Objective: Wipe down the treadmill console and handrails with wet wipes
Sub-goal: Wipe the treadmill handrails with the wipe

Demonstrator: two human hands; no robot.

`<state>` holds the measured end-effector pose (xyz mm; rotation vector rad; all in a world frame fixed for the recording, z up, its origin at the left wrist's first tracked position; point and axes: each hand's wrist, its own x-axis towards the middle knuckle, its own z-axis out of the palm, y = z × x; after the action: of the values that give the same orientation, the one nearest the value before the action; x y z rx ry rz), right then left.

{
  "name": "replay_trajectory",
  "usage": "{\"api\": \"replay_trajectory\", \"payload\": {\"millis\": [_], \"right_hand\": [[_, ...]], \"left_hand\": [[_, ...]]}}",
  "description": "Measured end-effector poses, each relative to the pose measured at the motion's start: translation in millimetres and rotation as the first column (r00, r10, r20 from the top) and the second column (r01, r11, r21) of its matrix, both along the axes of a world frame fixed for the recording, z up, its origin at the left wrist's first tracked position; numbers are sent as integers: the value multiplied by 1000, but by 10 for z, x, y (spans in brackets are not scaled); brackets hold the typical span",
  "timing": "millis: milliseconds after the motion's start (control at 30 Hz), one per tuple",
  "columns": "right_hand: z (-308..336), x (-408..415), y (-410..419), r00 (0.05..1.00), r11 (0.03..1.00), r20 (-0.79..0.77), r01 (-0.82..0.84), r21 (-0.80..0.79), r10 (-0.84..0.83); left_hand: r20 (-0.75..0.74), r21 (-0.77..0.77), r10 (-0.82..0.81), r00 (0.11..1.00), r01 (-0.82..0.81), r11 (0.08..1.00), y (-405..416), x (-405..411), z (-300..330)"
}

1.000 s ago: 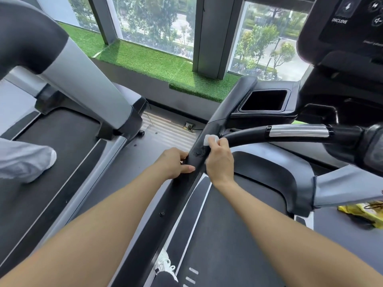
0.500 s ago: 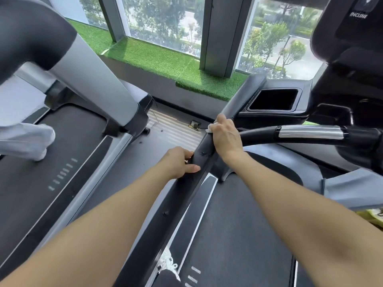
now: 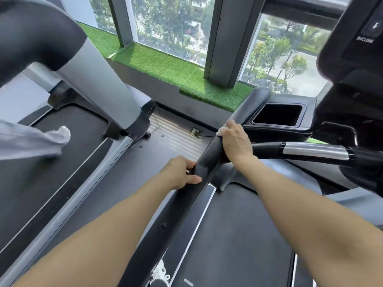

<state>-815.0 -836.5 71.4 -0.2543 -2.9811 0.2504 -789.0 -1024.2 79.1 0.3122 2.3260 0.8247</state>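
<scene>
So the side handrail [image 3: 165,224] is running from 6 o'clock up toward 1, with the left hand [image 3: 178,172] sitting on it and the right hand [image 3: 235,141] further up toward 1. The cup holder [image 3: 277,117] is lying just past that, console [image 3: 352,48] sitting at 2, second treadmill [image 3: 51,162] lying off at 9.

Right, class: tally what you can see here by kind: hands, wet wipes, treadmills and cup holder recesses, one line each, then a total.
Hands: 2, left hand and right hand
Wet wipes: 1, wet wipe
Treadmills: 2, near treadmill and neighbouring treadmill
Cup holder recesses: 1, cup holder recess
Total: 6
</scene>
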Motion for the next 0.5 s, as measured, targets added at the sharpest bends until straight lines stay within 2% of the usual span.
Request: {"api": "replay_trajectory", "payload": {"millis": [67,233,333,500], "right_hand": [[4,61,-149,1000,1000,0,25,-12,-25],[-70,470,-478,981,982,40,-190,-22,190],[-32,361,-345,958,960,78,-278,41,275],[45,-48,-47,998,999,38,-44,26,43]], "left_hand": [[10,1,5,1000,-5,1000,3,3,7],[6,-5,-19,1000,19,1000,8,-18,46],[17,-2,-7,1000,7,1000,11,-22,41],[34,7,-13,999,13,1000,5,-57,-25]]}}
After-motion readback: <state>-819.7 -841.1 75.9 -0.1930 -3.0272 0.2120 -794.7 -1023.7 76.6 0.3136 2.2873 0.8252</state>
